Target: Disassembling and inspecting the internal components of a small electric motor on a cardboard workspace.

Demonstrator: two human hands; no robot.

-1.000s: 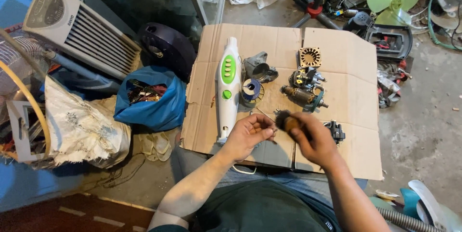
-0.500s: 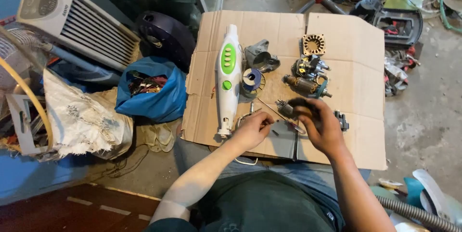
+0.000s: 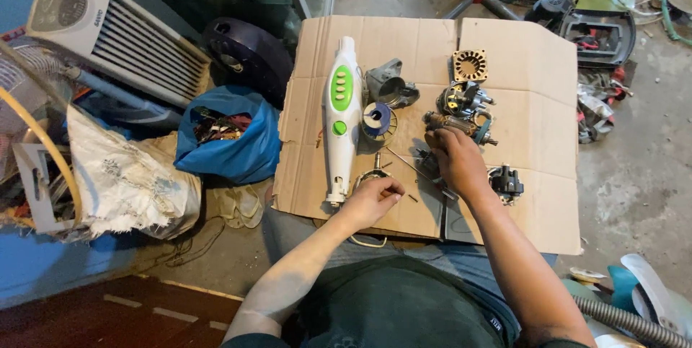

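A blue bag (image 3: 229, 139) of tangled scrap sits left of the flattened cardboard sheet (image 3: 533, 67), with a crumpled white sack (image 3: 122, 175) further left beneath a white slatted fan heater (image 3: 115, 31). On the cardboard, a long white appliance housing (image 3: 341, 113) with green oval buttons lies lengthwise beside dark motor parts (image 3: 461, 99). The left hand (image 3: 371, 200) pinches a small metal piece with fingertips pressed together at the sheet's near edge; the right hand (image 3: 454, 160) lies curled, palm down, over a dark component, its grip hidden.
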